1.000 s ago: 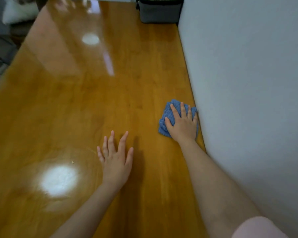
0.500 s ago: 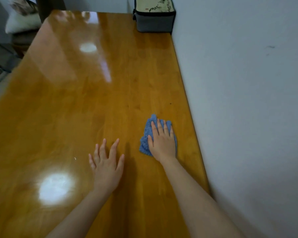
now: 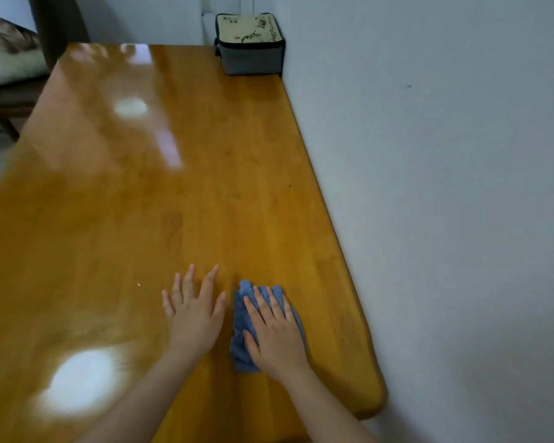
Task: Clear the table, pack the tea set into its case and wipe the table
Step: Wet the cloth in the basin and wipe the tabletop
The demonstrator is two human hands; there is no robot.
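The glossy wooden counter [image 3: 205, 203] fills your view, its right edge against the wall. At its far right corner stands the grey case [image 3: 251, 55]. The dark ink marks on its cream lid are too small to read. Your left hand [image 3: 194, 318] lies flat, fingers spread, holding nothing. Your right hand [image 3: 275, 337] presses flat on the blue cloth [image 3: 242, 314] toward the near right corner, covering much of it. A white speck [image 3: 139, 284] lies left of your hands.
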